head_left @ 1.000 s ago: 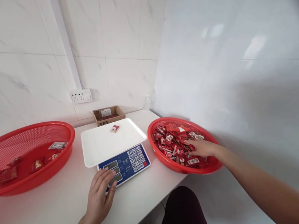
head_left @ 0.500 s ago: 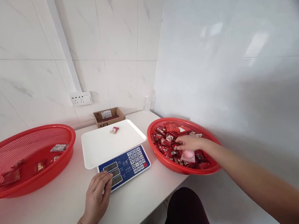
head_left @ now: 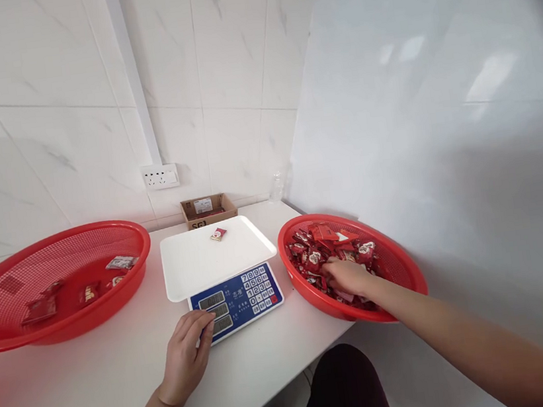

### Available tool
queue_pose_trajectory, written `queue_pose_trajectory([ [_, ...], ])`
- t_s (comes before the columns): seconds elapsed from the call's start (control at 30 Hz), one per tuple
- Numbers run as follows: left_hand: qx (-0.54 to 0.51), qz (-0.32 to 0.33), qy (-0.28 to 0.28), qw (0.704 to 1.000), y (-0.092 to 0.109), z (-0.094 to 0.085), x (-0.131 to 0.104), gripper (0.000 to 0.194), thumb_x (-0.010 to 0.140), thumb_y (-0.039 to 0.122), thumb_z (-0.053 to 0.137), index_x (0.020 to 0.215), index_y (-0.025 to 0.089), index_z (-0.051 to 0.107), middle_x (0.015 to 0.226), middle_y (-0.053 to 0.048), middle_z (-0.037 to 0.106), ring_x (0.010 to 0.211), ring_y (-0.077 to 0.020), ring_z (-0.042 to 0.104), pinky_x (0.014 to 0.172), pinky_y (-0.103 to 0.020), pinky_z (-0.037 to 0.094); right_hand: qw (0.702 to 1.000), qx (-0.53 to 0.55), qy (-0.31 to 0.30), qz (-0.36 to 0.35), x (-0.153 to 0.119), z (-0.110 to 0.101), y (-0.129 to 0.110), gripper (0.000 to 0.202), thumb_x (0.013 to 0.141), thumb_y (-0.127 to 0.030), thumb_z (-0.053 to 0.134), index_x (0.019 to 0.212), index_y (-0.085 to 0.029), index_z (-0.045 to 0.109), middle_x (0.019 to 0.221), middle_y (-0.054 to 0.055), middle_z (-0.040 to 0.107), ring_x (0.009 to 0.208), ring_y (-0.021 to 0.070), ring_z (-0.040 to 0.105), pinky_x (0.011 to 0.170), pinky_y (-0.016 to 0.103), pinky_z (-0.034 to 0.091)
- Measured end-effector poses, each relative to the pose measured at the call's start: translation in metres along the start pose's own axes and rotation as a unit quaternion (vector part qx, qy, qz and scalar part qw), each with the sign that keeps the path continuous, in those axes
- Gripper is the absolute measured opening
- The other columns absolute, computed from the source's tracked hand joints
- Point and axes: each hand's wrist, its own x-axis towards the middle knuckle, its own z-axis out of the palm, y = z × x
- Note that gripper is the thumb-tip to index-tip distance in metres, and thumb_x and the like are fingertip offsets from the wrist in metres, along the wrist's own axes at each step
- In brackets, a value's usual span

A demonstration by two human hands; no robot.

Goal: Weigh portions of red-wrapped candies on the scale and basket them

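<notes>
My right hand [head_left: 348,275] reaches into the right red basket [head_left: 314,300] among many small red packets [head_left: 313,258]. Its fingers are bent down into the pile, and what they hold, if anything, is hidden. My left hand [head_left: 188,348] rests at the lower left corner of the blue-fronted scale [head_left: 238,294], fingertips by its displays, fingers bent together. On the scale's white tray [head_left: 199,260] lies one small red and cream packet [head_left: 218,234].
At the left, another red basket [head_left: 82,326] holds several packets. A small cardboard box [head_left: 210,215] stands behind the scale, and a clear plastic bottle [head_left: 277,186] is by the wall corner. The white table's front edge runs below the scale.
The view has shifted a little, moving everything to the right in the picture. My right hand has closed its fingers more and dipped deeper among the packets; the pink packet near it is now mostly covered.
</notes>
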Motion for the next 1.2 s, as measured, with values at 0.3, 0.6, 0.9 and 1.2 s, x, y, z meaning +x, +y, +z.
queue_pose_trajectory([
  [0.3, -0.019, -0.027, -0.003, 0.999, -0.001, 0.000, 0.000, 0.013, 0.086, 0.018, 0.048, 0.095, 0.020, 0.059, 0.084, -0.004, 0.064, 0.081, -0.0160, 0.060, 0.071, -0.027, 0.051, 0.978, 0.181, 0.097, 0.049, 0.016, -0.049, 0.022, 0.015, 0.070, -0.034, 0.056, 0.066, -0.021, 0.063, 0.065, -0.001, 0.064, 0.059, 0.0139, 0.055, 0.053, 0.023, 0.036],
  [0.6, -0.029, -0.040, -0.010, 0.999, 0.002, 0.000, -0.001, 0.015, 0.086, 0.015, 0.047, 0.096, 0.020, 0.057, 0.084, -0.005, 0.064, 0.082, -0.0160, 0.059, 0.071, -0.029, 0.050, 0.908, 0.388, 0.156, 0.004, 0.038, -0.098, -0.066, 0.025, 0.066, -0.044, 0.060, 0.074, -0.020, 0.063, 0.063, -0.002, 0.062, 0.057, 0.0123, 0.053, 0.054, 0.023, 0.039],
  [0.9, -0.021, -0.085, -0.004, 0.996, -0.005, -0.009, -0.004, 0.016, 0.088, 0.016, 0.045, 0.096, 0.019, 0.057, 0.086, -0.005, 0.063, 0.082, -0.0162, 0.059, 0.073, -0.031, 0.049, 0.884, 0.451, 0.048, -0.115, 0.083, -0.065, -0.188, 0.027, 0.071, -0.040, 0.058, 0.086, -0.018, 0.064, 0.081, 0.002, 0.066, 0.065, 0.0122, 0.058, 0.053, 0.021, 0.042],
  [1.2, -0.035, -0.100, 0.004, 0.994, -0.006, -0.009, -0.003, 0.015, 0.088, 0.017, 0.044, 0.095, 0.019, 0.058, 0.083, -0.005, 0.063, 0.080, -0.0154, 0.058, 0.071, -0.029, 0.049, 0.845, 0.531, 0.040, -0.038, 0.096, -0.049, -0.193, 0.042, 0.073, -0.017, 0.051, 0.115, -0.018, 0.052, 0.124, 0.011, 0.051, 0.080, 0.0125, 0.063, 0.064, 0.024, 0.053],
])
